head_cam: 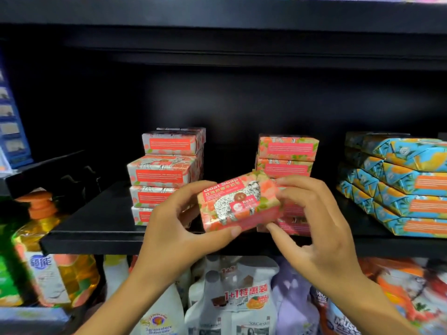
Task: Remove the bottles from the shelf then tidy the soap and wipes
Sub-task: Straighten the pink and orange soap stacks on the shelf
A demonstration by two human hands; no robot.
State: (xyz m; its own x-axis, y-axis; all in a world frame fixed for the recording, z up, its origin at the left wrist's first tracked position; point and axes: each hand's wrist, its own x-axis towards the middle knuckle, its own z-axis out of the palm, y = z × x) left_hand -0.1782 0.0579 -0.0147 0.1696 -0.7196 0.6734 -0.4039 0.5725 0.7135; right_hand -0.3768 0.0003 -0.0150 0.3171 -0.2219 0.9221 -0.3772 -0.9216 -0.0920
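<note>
pinching its ends, left grip [179,228] and right grip [319,226] hold a "goat soap" "rose" bar [238,201].

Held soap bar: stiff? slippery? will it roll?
Probably stiff: the soap bar holds its block shape between left hand and right hand. Smooth wrapper may be slippery. Flat faces, unlikely to roll; the stack behind stands square.

A single head-worn camera looks forward and slightly down, close to the black shelf [101,223].
</note>
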